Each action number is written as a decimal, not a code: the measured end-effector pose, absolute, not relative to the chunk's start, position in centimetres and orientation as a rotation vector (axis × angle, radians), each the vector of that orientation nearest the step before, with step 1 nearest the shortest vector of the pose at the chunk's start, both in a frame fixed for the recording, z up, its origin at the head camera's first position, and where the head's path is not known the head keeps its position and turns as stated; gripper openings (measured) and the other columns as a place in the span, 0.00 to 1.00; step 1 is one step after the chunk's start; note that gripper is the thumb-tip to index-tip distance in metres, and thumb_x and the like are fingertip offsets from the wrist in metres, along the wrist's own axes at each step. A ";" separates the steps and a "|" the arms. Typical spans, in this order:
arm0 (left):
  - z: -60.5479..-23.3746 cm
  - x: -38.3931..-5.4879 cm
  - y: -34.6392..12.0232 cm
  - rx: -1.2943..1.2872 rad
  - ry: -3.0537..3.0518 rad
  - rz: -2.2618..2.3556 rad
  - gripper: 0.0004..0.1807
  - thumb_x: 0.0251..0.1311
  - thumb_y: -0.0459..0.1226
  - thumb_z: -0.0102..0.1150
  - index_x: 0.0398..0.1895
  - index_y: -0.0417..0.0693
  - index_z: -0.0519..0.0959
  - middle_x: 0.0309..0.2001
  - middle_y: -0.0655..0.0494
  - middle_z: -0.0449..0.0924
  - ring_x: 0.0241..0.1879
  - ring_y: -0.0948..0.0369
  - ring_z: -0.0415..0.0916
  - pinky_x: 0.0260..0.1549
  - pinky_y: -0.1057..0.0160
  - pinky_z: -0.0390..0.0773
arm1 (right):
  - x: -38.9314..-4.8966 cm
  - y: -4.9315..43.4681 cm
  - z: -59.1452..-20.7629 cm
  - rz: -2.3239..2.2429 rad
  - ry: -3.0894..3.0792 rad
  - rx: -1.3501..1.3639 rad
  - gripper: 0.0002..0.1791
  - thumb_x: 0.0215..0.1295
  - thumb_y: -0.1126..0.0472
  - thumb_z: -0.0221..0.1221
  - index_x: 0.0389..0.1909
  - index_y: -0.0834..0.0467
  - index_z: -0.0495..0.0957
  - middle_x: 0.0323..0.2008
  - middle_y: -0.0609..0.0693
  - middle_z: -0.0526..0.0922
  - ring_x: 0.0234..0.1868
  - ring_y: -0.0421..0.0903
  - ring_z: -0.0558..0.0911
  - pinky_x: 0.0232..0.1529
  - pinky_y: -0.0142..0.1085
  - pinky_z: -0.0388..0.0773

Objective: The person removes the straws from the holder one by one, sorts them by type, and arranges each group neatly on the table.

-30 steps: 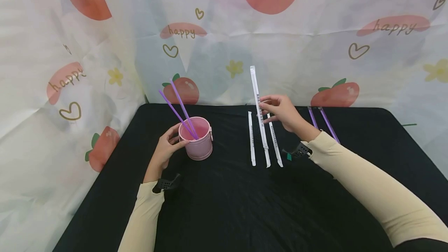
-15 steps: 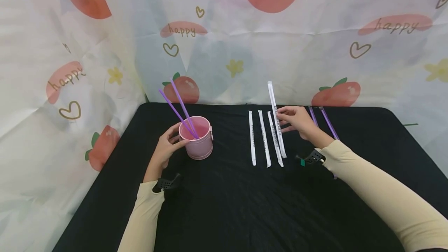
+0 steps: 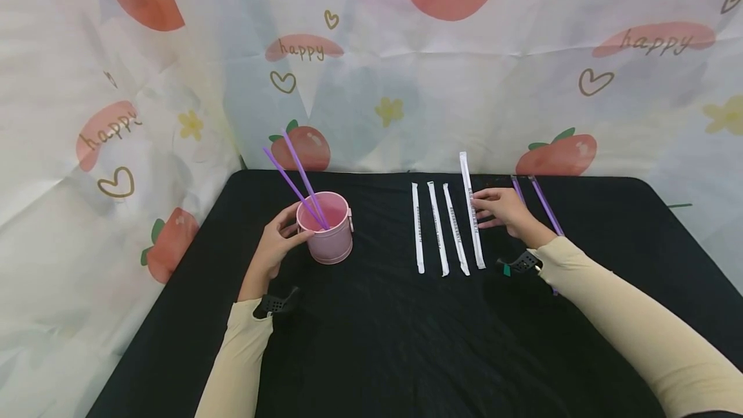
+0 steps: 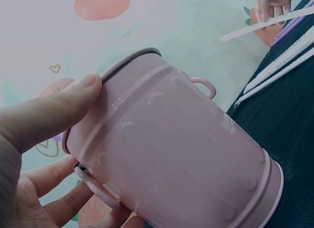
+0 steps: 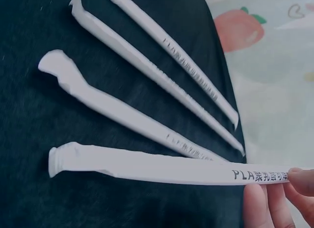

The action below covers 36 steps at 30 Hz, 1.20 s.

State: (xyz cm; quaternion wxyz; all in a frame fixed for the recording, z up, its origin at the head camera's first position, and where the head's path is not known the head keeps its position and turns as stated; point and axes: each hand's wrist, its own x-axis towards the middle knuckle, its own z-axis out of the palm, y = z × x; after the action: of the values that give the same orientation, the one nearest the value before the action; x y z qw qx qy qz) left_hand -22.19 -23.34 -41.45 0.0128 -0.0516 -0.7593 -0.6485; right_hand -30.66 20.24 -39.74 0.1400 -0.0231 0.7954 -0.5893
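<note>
My right hand pinches a paper-wrapped straw between thumb and fingers; its far end tilts up off the table. Printed letters show on the wrapper in the right wrist view. Left of it, three more wrapped straws lie side by side on the black cloth. My left hand grips a pink bucket at its left side, thumb on the rim and fingers by the small handle. Two purple straws lean inside the bucket toward the left.
Purple straws lie at the right of the table, partly hidden behind my right wrist and sleeve. The black cloth covers the table. A printed curtain hangs right behind its back edge and along the left side.
My right hand has moved right and toward me with the wrapped straw, lowering it from over the middle of the row to the row's right end. The left hand and bucket have stayed put.
</note>
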 end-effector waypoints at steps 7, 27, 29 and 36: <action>-41.4 -22.1 -23.3 -0.133 -2.387 -2.009 0.34 0.58 0.29 0.58 0.69 0.46 0.60 0.64 0.42 0.63 0.61 0.45 0.67 0.51 0.72 0.73 | -31.1 20.9 -41.1 -1.640 2.299 -0.016 0.24 0.67 0.64 0.53 0.58 0.77 0.64 0.23 0.35 0.79 0.25 0.34 0.81 0.30 0.32 0.84; -41.4 -22.3 -23.2 -0.161 -2.353 -2.024 0.34 0.56 0.27 0.59 0.68 0.45 0.62 0.63 0.41 0.64 0.61 0.44 0.67 0.46 0.77 0.74 | -31.6 21.2 -42.4 -1.523 2.268 0.026 0.23 0.67 0.66 0.53 0.56 0.78 0.66 0.23 0.39 0.80 0.24 0.34 0.81 0.31 0.29 0.83; -41.4 -22.2 -23.1 -0.162 -2.351 -2.024 0.34 0.56 0.27 0.59 0.68 0.44 0.62 0.63 0.41 0.64 0.61 0.44 0.67 0.46 0.77 0.74 | -31.6 21.2 -42.5 -1.496 2.287 0.020 0.23 0.66 0.66 0.54 0.56 0.78 0.66 0.23 0.39 0.80 0.24 0.34 0.81 0.30 0.29 0.83; -41.5 -22.3 -23.2 -0.158 -2.359 -2.022 0.34 0.56 0.28 0.59 0.68 0.45 0.61 0.64 0.42 0.64 0.61 0.45 0.68 0.47 0.75 0.74 | -31.6 20.9 -42.4 -1.453 2.352 -0.014 0.19 0.65 0.68 0.53 0.51 0.80 0.69 0.24 0.41 0.81 0.24 0.35 0.81 0.31 0.31 0.84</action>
State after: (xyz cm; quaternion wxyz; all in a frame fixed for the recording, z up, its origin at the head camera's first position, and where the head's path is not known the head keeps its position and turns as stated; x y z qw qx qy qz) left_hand -22.27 -23.21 -41.47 0.0153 -0.0508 -0.7582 -0.6499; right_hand -31.56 20.91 -42.37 0.1875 -0.0051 0.8357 -0.5161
